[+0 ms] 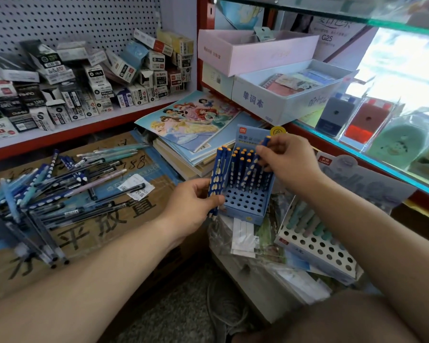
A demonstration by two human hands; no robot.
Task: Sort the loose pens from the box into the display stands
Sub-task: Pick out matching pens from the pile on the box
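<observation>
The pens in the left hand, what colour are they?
The pens are dark blue with pale spots and orange tips; the head view shows them best.

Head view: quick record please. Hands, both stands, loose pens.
blue stand: back rows filled, front holes empty
white stand: pastel pens in back rows, front holes empty
left hand: grips a bundle of blue pens beside the blue stand
right hand: pinches one blue pen over the blue stand's back rows
loose pens: heaped on cardboard, left of the stands
</observation>
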